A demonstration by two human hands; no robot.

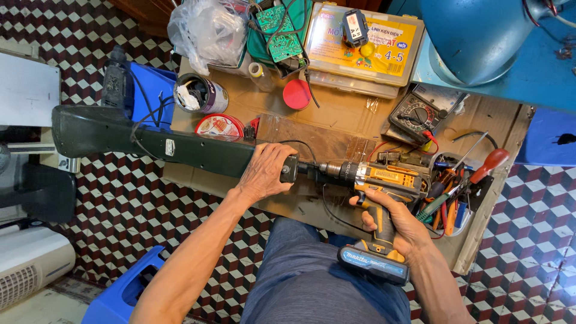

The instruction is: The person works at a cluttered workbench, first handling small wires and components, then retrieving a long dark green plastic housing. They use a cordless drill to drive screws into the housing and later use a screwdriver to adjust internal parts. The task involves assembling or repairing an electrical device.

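The bench (pixel 336 120) is low and covered with brown cardboard, and it stands on a floor (pixel 150 204) of dark red, black and white tiles. On the bench lie a long dark green casing (pixel 150 141), a multimeter (pixel 417 114) and a tray of screwdrivers (pixel 456 192). The left hand (pixel 267 171) closes its grip around the end of the casing. The right hand (pixel 396 225) grips firmly the handle of a yellow cordless drill (pixel 381 180), whose tip meets the casing end.

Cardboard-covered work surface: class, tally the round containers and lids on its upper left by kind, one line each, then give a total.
Open tin can, stuffed with white scraps: 1
Flat round tin, red and white lid: 1
Plain red round lid: 1
Total: 3
All three lie on the cardboard, beyond the left hand; the right hand grips the cordless drill.
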